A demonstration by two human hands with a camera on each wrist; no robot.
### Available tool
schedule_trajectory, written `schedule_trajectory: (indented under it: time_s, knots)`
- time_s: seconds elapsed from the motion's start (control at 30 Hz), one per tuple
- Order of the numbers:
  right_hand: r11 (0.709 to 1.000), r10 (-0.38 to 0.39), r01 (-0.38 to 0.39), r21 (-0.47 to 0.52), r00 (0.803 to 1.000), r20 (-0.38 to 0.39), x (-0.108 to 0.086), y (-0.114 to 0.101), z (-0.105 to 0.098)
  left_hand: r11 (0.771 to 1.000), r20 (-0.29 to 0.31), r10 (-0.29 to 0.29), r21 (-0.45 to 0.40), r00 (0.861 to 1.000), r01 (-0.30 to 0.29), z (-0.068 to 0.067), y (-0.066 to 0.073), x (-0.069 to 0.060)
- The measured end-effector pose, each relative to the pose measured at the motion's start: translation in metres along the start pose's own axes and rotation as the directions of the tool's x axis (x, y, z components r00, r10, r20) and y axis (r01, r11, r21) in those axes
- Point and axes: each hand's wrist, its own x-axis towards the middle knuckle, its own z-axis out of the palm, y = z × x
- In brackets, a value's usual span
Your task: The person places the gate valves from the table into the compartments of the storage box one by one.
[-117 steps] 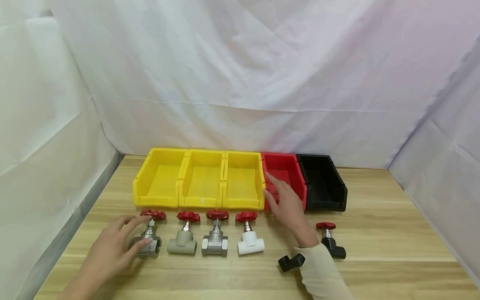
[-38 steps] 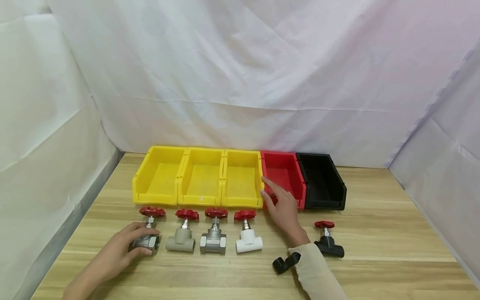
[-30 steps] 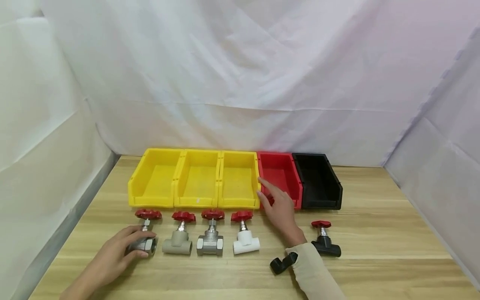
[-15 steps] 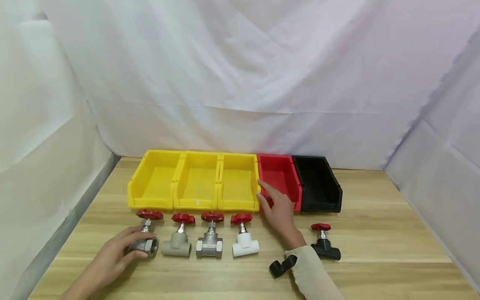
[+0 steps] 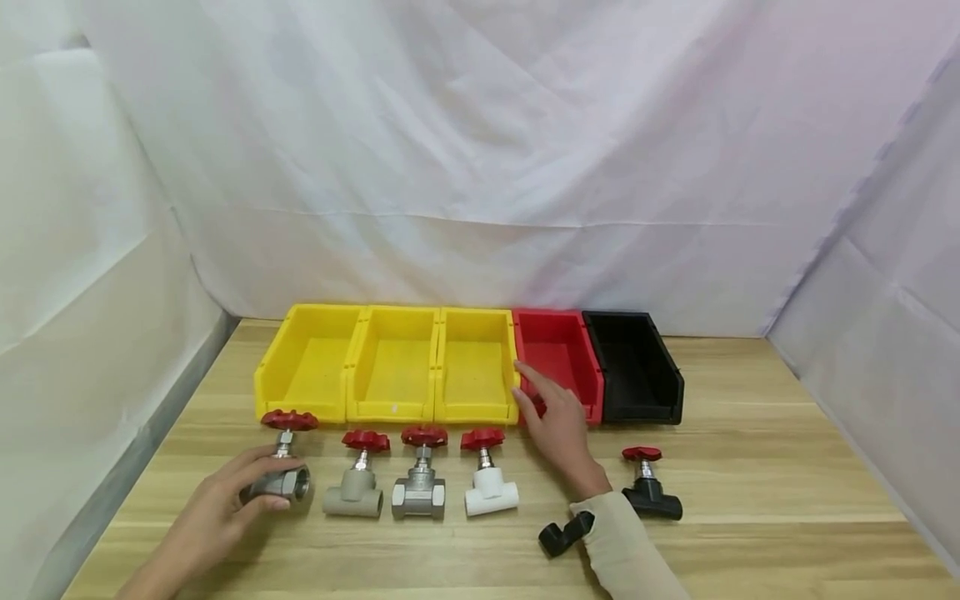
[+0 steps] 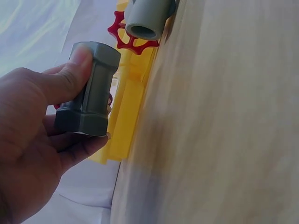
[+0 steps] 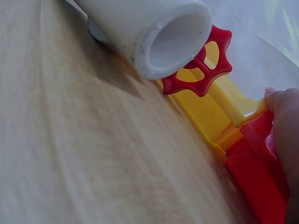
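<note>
Just now the leftmost metal valve (image 5: 279, 484) came up slightly, gripped by the left hand (image 5: 217, 506) beside the beige valve (image 5: 353, 494). I count three others, one metal (image 5: 418, 495), one white (image 5: 492, 492), one black (image 5: 653, 500), plus one black fitting (image 5: 556, 540). The right hand (image 5: 561, 427) is relaxed, touching the rightmost of three yellow bins (image 5: 474, 413), near one red bin (image 5: 551, 357) and one black bin (image 5: 641, 414). One white patch (image 5: 394, 409) is too small for me to read.
</note>
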Motion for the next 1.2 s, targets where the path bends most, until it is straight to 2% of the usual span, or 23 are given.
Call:
schedule_trajectory:
  time_s: [0.17, 0.4, 0.63, 0.83, 0.97, 1.2]
  knots:
    - [1.0, 0.009, -0.009, 0.002, 1.0, 0.004, -0.001, -0.001, 0.0, 1.0, 0.03, -0.028, -0.001, 0.999, 0.028, -0.005, 0.001, 0.008]
    - [1.0, 0.014, -0.014, -0.011, 1.0, 0.016, -0.001, -0.001, -0.001, 0.998, 0.023, 0.054, -0.011, 0.998, -0.054, -0.005, -0.002, 0.026]
    - [1.0, 0.003, -0.003, -0.009, 1.0, 0.002, -0.001, -0.001, 0.0, 0.998, 0.045, 0.051, -0.033, 0.998, -0.049, -0.008, -0.008, 0.044]
    - [1.0, -0.001, 0.001, -0.014, 1.0, -0.01, -0.001, -0.001, 0.001, 0.994, 0.026, 0.084, -0.068, 0.996, -0.082, -0.009, -0.013, 0.059]
    - [1.0, -0.004, 0.004, -0.016, 1.0, -0.009, -0.001, -0.001, 0.001, 0.992, 0.001, 0.108, -0.059, 0.994, -0.107, -0.009, -0.019, 0.07]
    - [1.0, 0.002, -0.002, -0.016, 1.0, -0.006, -0.001, -0.001, 0.0, 0.992, 0.012, 0.122, -0.04, 0.992, -0.122, -0.012, -0.025, 0.089]
